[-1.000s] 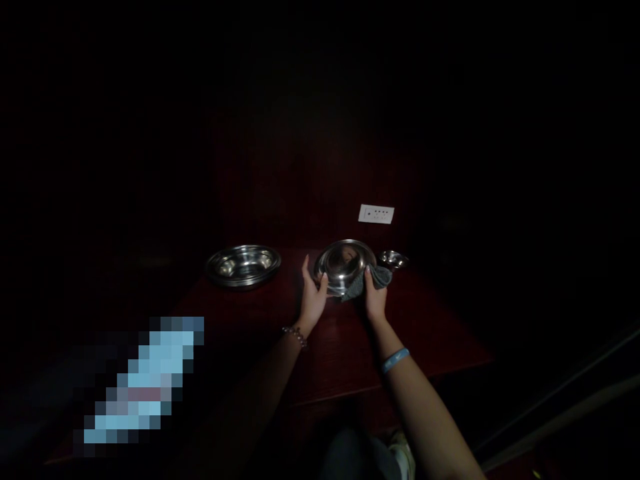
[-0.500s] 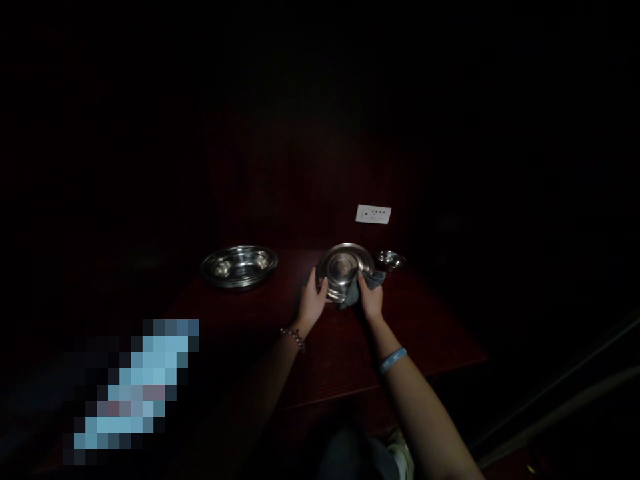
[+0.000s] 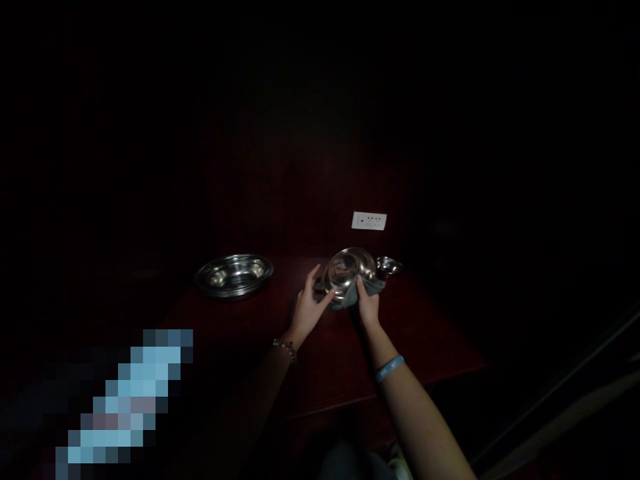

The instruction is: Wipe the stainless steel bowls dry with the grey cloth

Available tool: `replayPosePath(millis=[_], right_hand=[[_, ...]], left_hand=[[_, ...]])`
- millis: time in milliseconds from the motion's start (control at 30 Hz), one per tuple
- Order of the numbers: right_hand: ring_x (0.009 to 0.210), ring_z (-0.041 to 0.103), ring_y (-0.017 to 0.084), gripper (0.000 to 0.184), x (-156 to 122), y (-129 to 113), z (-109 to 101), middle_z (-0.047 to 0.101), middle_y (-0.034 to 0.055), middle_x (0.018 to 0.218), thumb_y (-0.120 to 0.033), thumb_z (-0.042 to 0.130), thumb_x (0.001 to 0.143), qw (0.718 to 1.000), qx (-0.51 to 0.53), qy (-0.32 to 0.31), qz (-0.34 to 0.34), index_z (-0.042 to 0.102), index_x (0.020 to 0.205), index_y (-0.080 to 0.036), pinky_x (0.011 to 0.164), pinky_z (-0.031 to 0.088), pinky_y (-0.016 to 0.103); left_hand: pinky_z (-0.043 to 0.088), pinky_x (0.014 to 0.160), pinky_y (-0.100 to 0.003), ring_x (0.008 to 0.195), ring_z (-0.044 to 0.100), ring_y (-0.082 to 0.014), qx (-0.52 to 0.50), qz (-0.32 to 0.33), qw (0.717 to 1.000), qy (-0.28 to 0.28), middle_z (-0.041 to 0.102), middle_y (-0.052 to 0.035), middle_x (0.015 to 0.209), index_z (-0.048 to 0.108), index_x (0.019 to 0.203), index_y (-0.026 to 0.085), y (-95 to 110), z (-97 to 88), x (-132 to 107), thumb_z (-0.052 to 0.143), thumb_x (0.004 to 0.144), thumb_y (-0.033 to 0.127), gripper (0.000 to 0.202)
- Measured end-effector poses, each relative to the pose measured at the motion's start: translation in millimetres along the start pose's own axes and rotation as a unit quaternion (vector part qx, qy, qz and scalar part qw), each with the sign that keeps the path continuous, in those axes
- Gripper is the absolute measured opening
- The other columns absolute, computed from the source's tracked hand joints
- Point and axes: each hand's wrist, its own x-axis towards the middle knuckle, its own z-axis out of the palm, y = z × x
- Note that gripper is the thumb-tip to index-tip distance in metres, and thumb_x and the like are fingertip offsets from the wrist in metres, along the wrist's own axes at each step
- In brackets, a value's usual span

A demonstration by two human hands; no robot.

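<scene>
A round, shiny steel dish (image 3: pixel 345 267) is held tilted above the table, between my two hands. My left hand (image 3: pixel 309 310) is around its left edge, the thumb at the near rim and the fingers spread along the side. My right hand (image 3: pixel 369 308) grips the near right edge through a grey-green cloth (image 3: pixel 350 296), thumb on top and the other fingers hidden. Just beyond my right hand stands a small steel bowl (image 3: pixel 389 267), partly behind the dish. Further left sits a wide steel basin (image 3: pixel 235 275), possibly several nested together.
The dark red table (image 3: pixel 340 373) meets a dark red wall at the back, where a white socket plate (image 3: pixel 369 221) is fixed. A pixelated pale blue shape (image 3: pixel 125 397) covers the lower left. The surroundings are very dark.
The dish has turned and tilted in my hands, showing a rounder side. My left hand's fingers have spread and shifted left along the edge. The view has moved slightly up.
</scene>
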Motion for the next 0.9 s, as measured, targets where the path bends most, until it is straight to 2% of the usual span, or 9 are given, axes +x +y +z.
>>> replayPosePath(millis=[100,233,333,433,533,633,700,800,900], right_hand=[[0.107,0.067,0.024,0.057,-2,6,3,0.069,0.0105,0.12,-0.05,0.07,0.073,0.997,0.042,-0.04,0.056,0.065,0.118,-0.015,0.096,0.051,0.037],[0.101,0.07,0.024,0.055,-6,11,6,0.072,0.0087,0.114,-0.051,0.069,0.074,0.983,0.033,-0.113,0.141,0.065,0.118,-0.019,0.086,0.056,0.037],[0.1,0.07,0.025,0.052,-9,13,7,0.073,0.008,0.112,-0.048,0.072,0.072,0.975,0.027,-0.142,0.17,0.066,0.115,-0.02,0.085,0.056,0.039],[0.1,0.07,0.025,0.049,-6,15,7,0.074,0.0073,0.109,-0.044,0.075,0.068,0.976,0.028,-0.155,0.15,0.069,0.109,-0.019,0.09,0.054,0.041],[0.099,0.07,0.025,0.041,-1,14,4,0.075,0.0068,0.104,-0.043,0.077,0.066,0.988,-0.012,-0.125,0.089,0.073,0.098,-0.018,0.094,0.052,0.039],[0.098,0.07,0.025,0.037,2,11,2,0.076,0.0068,0.1,-0.044,0.076,0.066,0.991,-0.073,-0.099,0.042,0.074,0.092,-0.018,0.094,0.052,0.038],[0.098,0.07,0.026,0.037,3,9,0,0.076,0.0071,0.1,-0.045,0.074,0.067,0.991,-0.095,-0.087,0.028,0.075,0.092,-0.018,0.092,0.053,0.038],[0.097,0.071,0.025,0.039,4,9,-1,0.076,0.0077,0.102,-0.046,0.074,0.068,0.995,-0.085,-0.054,0.025,0.074,0.095,-0.017,0.091,0.053,0.037],[0.097,0.071,0.025,0.044,6,14,-3,0.075,0.0083,0.105,-0.045,0.073,0.069,0.998,-0.052,-0.016,0.039,0.072,0.103,-0.016,0.089,0.054,0.036]], left_hand=[[0.055,0.084,-0.038,0.107,0.066,-0.0262,0.01,-0.017,0.999,-0.029,0.065,-0.0121,0.125,0.04,0.142,0.025,-8,5.5,-2,0.07,0.077,0.041,0.073],[0.049,0.095,-0.039,0.112,0.063,-0.0258,0.015,-0.023,1.0,-0.015,0.066,-0.0137,0.122,0.055,0.126,0.018,-23,9.9,0,0.061,0.083,0.038,0.048],[0.05,0.092,-0.04,0.103,0.066,-0.0268,0.044,-0.024,0.999,0.008,0.071,-0.0136,0.11,0.065,0.107,0.016,-30,7.7,3,0.058,0.083,0.036,0.031],[0.051,0.086,-0.04,0.09,0.069,-0.0267,0.066,-0.042,0.996,0.036,0.073,-0.0127,0.096,0.067,0.097,0.016,-28,2.6,7,0.053,0.086,0.037,0.027],[0.052,0.086,-0.038,0.091,0.068,-0.0245,0.05,-0.034,0.995,0.076,0.073,-0.0114,0.099,0.065,0.107,0.017,-20,-3.3,8,0.046,0.091,0.041,0.034],[0.05,0.092,-0.038,0.104,0.065,-0.0238,0.027,-0.022,0.992,0.118,0.07,-0.011,0.112,0.061,0.118,0.019,-12,-7.4,9,0.045,0.092,0.045,0.04],[0.049,0.096,-0.038,0.111,0.062,-0.0234,0.004,-0.019,0.992,0.124,0.067,-0.0105,0.119,0.06,0.121,0.02,-9,-7.4,9,0.047,0.091,0.046,0.042],[0.047,0.1,-0.038,0.118,0.059,-0.0221,-0.048,-0.013,0.995,0.086,0.062,-0.0094,0.13,0.055,0.128,0.022,-9,-2.3,8,0.051,0.09,0.044,0.045],[0.045,0.102,-0.039,0.126,0.053,-0.0229,-0.081,-0.026,0.996,0.026,0.054,-0.0107,0.14,0.042,0.139,0.025,-12,6.7,5,0.062,0.083,0.039,0.061]])
